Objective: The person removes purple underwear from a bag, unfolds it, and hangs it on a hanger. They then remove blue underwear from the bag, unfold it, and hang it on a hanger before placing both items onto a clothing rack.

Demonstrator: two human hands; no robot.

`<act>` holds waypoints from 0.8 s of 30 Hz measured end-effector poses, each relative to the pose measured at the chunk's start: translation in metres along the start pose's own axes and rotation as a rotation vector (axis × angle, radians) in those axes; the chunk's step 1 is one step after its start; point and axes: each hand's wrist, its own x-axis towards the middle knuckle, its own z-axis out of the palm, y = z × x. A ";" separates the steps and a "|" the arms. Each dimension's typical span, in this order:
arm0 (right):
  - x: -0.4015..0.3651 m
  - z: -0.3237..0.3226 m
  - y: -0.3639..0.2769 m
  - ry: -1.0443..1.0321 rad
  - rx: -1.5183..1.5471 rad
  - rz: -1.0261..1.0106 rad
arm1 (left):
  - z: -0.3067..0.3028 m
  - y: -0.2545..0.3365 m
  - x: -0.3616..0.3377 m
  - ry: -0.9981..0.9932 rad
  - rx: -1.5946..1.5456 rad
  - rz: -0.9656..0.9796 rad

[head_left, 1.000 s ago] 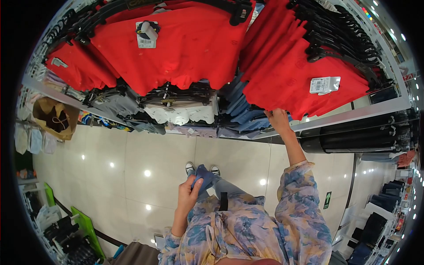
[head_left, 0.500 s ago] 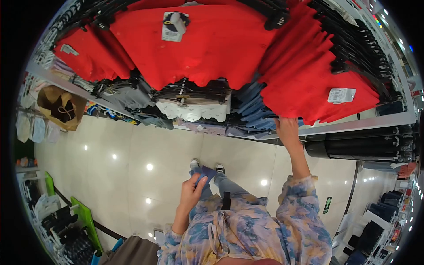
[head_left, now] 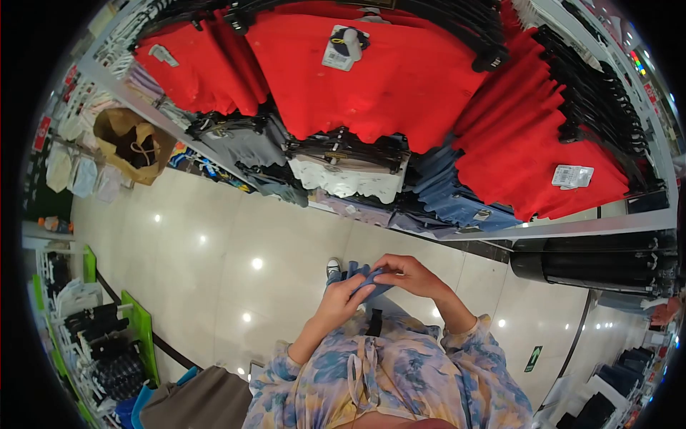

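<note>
A small piece of blue cloth (head_left: 371, 277) is between my two hands, in front of my waist. My left hand (head_left: 341, 299) is closed on its left side. On its right side, the thumb and fingers of my right hand (head_left: 411, 277) pinch the cloth. Red garments (head_left: 364, 71) with white tags hang on black hangers above and beyond my hands. Below them hang white garments (head_left: 346, 177) and blue denim garments (head_left: 457, 193).
A brown paper bag (head_left: 133, 146) hangs at the left end of the rack. Black rolled items (head_left: 593, 266) lie at the right. Green-edged racks (head_left: 139, 332) with dark clothes stand at lower left, beside a brown cloth (head_left: 200, 404).
My right hand has left the blue denim garments and come down to the cloth beside my left hand. The view has shifted, so the rack sits further right.
</note>
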 end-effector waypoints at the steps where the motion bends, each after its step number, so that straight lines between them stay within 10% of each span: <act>1: -0.003 -0.002 0.001 0.030 0.004 -0.015 | 0.001 -0.001 -0.001 -0.010 0.004 -0.010; 12: 0.091 -0.087 -0.024 0.832 -1.064 -0.554 | 0.009 0.002 -0.014 0.046 0.049 0.053; 24: 0.155 -0.117 -0.021 0.785 -1.479 -0.668 | -0.018 -0.016 -0.047 0.239 0.001 -0.166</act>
